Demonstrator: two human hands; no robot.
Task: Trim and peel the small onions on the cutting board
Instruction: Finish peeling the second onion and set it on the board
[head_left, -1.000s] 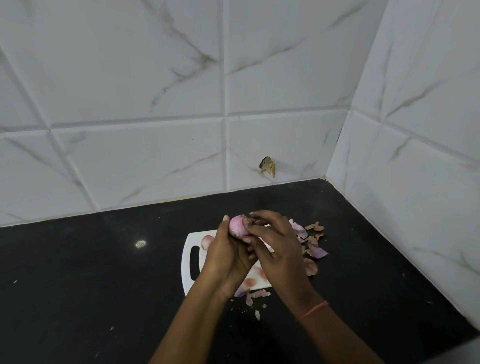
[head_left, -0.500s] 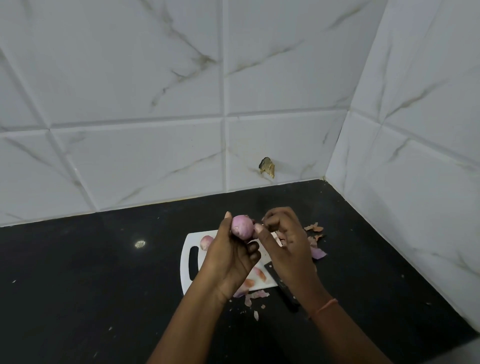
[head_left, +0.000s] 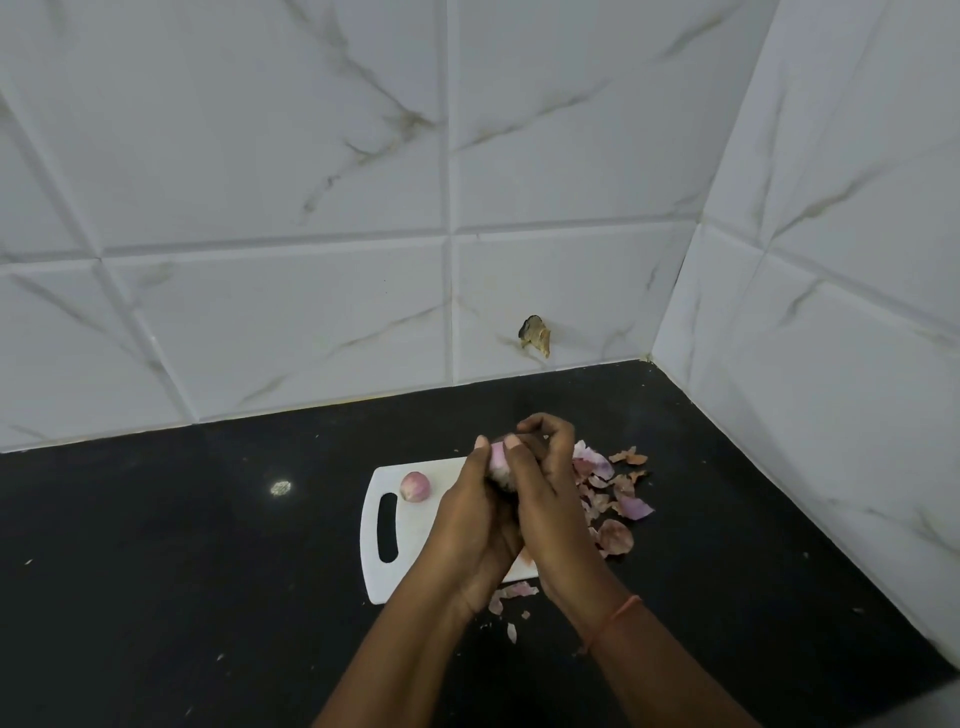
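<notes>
A small pink onion (head_left: 497, 460) is held above the white cutting board (head_left: 410, 551) between both hands. My left hand (head_left: 475, 512) grips it from the left and below. My right hand (head_left: 545, 493) closes over it from the right, so most of the onion is hidden. A second small onion (head_left: 415, 486) lies on the board near its handle slot. The knife seen earlier is hidden under my hands.
Loose pink and brown onion skins (head_left: 615, 493) lie on the black counter (head_left: 208, 571) right of the board. More scraps (head_left: 511, 597) sit at the board's near edge. Tiled walls meet in a corner at the back right.
My right hand, which had pulled away to the right of the onion, has come back and closed over it. Both hands sit slightly lower.
</notes>
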